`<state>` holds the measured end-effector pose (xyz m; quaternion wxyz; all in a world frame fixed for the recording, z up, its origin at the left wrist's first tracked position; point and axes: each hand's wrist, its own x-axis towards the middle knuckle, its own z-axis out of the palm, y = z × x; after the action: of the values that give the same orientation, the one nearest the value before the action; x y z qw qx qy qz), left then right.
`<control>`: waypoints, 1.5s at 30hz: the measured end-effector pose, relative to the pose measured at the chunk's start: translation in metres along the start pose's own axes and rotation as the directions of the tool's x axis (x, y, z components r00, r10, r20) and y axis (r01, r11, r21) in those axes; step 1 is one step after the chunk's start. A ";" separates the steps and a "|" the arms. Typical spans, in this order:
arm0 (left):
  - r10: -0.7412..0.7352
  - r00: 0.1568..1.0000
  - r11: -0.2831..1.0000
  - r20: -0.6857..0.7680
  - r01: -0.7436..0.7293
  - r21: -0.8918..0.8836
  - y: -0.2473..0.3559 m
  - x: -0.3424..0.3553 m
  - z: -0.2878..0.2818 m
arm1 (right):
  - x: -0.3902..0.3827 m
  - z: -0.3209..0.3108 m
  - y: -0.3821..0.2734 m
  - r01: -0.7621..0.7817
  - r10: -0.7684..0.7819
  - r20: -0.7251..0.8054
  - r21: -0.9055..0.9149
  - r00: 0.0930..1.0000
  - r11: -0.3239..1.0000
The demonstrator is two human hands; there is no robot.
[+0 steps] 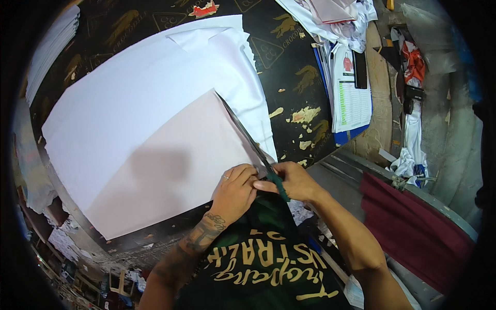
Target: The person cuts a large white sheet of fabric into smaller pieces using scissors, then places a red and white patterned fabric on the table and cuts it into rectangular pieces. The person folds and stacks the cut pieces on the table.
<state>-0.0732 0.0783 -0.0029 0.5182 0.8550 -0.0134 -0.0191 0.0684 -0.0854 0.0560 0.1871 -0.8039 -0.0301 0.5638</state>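
A stack of white fabric [119, 98] lies on the dark table, its far right corner rumpled. Over its near part is a flat pale pinkish sheet [201, 139]; whether it is cloth or paper I cannot tell. Long dark-bladed scissors [242, 126] with green wrapping on the handle lie along the sheet's right edge, tip pointing away from me. My right hand [295, 182] is closed around the handle. Beside it, my left hand [235, 190], with a ring on one finger, has its fingers curled at the sheet's near right edge, close to the handle; the fingertips are partly hidden.
Around the cloth shows the dark printed tabletop [287, 77], with chipped patches. Clipped papers [351, 103] with a black phone [360, 70] lie at the right edge, below more white cloth [330, 23]. Maroon fabric [408, 227] hangs at right. Stacked white sheets [54, 49] stand far left.
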 end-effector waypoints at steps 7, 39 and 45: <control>-0.115 0.993 0.992 0.038 0.112 0.063 0.000 -0.011 0.013 | 0.019 0.009 -0.029 0.010 -0.014 0.019 0.235 1.000 0.972; -0.112 0.757 0.673 -0.644 0.534 0.511 -0.018 0.067 -0.003 | 0.143 -0.208 -0.239 0.636 -0.099 0.628 -0.766 0.772 0.099; -0.100 0.745 0.666 -0.660 0.543 0.512 -0.019 0.064 -0.001 | 0.135 -0.166 -0.249 0.602 -0.126 0.591 -0.794 0.797 0.084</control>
<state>-0.0090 0.0855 -0.0204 0.1355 0.9323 0.2991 0.1519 0.3103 0.1366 0.0677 -0.2321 -0.5741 -0.6160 0.4869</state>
